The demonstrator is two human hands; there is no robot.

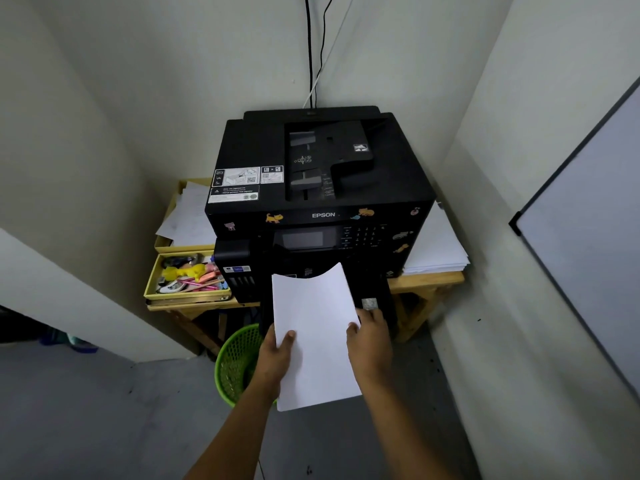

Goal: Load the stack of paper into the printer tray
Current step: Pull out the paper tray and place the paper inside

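I grip the stack of paper by its side edges in my left hand and right hand, poised before the printer; next I judge it must slide level into the tray below.

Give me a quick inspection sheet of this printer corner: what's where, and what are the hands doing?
Surface: wooden table carrying the black printer.
Job's things: white paper stack held in front of the printer's lower front, far edge curved; the tray itself is hidden behind it.
Clutter: yellow tray of stationery on the left, loose sheets behind it, spare paper pile on the right.
Hands: left hand grips the stack's left edge; right hand grips the right edge.
Cables: cables run up the wall behind the printer.
Surroundings: green basket on the floor, whiteboard on the right wall.
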